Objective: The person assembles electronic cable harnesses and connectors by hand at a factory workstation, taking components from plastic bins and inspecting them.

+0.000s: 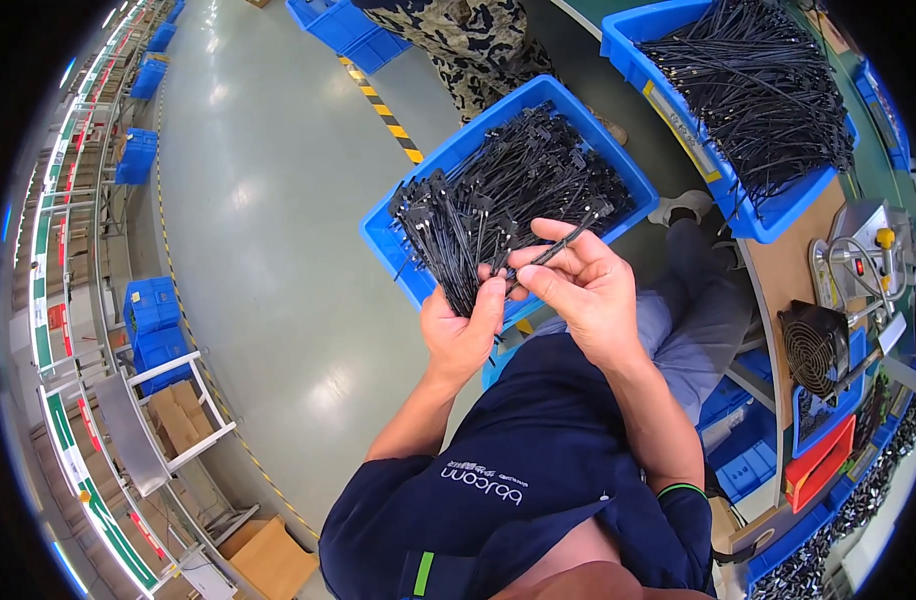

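Note:
My left hand (466, 335) is closed round a thick bundle of black cables (454, 285), whose ends fan out upward over a blue bin (378, 245). Between the thumb and fingers of my right hand (590, 295), a few thin black cables (566, 242) slant up to the right; their exact number is hard to make out. Both hands nearly meet at the fingertips, just above the bin's near side. Inside that bin lies a heap of similar black cables (553, 150) with small connectors at their ends.
At the upper right, another blue bin (678, 130) is heaped with black cables. Beside it, a bench (793, 265) carries a small black fan (813, 350) and a device with a yellow knob (885, 238). Someone in camouflage trousers (468, 45) stands beyond the nearer bin. Shelving lines the left.

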The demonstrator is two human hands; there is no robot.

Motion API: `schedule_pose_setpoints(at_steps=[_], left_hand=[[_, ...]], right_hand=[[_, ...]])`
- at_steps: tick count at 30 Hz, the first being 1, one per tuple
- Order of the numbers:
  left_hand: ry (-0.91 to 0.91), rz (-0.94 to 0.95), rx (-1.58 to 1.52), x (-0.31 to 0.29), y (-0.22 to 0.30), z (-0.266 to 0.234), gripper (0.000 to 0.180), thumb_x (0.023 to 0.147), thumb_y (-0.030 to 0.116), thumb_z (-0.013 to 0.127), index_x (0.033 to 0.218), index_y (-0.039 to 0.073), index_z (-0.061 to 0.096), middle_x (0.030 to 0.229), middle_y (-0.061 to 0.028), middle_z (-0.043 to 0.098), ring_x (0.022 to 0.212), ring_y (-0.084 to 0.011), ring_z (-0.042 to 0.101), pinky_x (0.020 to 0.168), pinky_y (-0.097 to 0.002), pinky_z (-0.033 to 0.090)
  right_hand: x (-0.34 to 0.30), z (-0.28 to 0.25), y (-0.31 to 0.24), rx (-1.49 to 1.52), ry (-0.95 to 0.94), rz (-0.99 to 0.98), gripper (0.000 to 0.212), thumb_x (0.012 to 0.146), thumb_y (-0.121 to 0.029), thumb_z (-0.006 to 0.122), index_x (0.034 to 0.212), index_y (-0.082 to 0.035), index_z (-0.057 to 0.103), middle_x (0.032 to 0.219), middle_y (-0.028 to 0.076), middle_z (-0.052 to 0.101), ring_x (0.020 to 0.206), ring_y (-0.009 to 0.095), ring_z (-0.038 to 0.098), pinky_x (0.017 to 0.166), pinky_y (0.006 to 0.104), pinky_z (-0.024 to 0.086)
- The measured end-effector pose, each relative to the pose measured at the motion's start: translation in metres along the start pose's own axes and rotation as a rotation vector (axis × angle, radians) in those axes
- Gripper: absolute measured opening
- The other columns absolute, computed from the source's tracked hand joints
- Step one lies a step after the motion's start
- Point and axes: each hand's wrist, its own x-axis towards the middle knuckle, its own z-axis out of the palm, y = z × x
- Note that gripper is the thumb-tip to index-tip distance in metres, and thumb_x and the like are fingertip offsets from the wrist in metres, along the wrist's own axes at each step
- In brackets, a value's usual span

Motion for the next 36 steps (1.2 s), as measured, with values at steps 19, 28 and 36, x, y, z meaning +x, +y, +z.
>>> schedule_pose_setpoints(at_steps=[19, 28, 36], left_hand=[[0.233, 0.193, 0.118, 0.025, 0.067, -0.05, 0.018, 0.104, 0.011, 0.059, 0.112, -0.004, 0.065, 0.091, -0.0195, 0.075, 0.057, -0.0093, 0.055, 0.055, -0.0255, 0.046], [0.08, 0.017, 0.035, 0.008, 0.05, -0.025, 0.016, 0.099, 0.008, 0.069, 0.109, -0.003, 0.072, 0.08, -0.0074, 0.073, 0.061, -0.0067, 0.059, 0.055, -0.0231, 0.049], [0.002, 0.024, 0.046, 0.01, 0.048, 0.008, 0.014, 0.1, 0.005, 0.065, 0.108, -0.004, 0.072, 0.088, -0.0062, 0.073, 0.072, -0.0109, 0.067, 0.064, -0.0251, 0.054]], right_hand=[[0.09, -0.065, 0.025, -1.005, 0.306, -0.202, 0.037, 0.095, -0.021, 0.074, 0.119, 0.008, 0.07, 0.1, 0.008, 0.077, 0.087, 0.012, 0.067, 0.078, 0.0256, 0.052], [0.018, 0.033, -0.017, -0.446, -0.263, -0.221, 0.016, 0.094, -0.012, 0.076, 0.104, 0.0, 0.077, 0.101, 0.004, 0.068, 0.073, 0.005, 0.059, 0.061, 0.0197, 0.043], [0.002, 0.032, -0.01, -0.191, -0.111, -0.234, 0.005, 0.098, -0.003, 0.065, 0.099, 0.003, 0.065, 0.106, 0.005, 0.063, 0.068, 0.006, 0.062, 0.057, 0.0222, 0.049]])
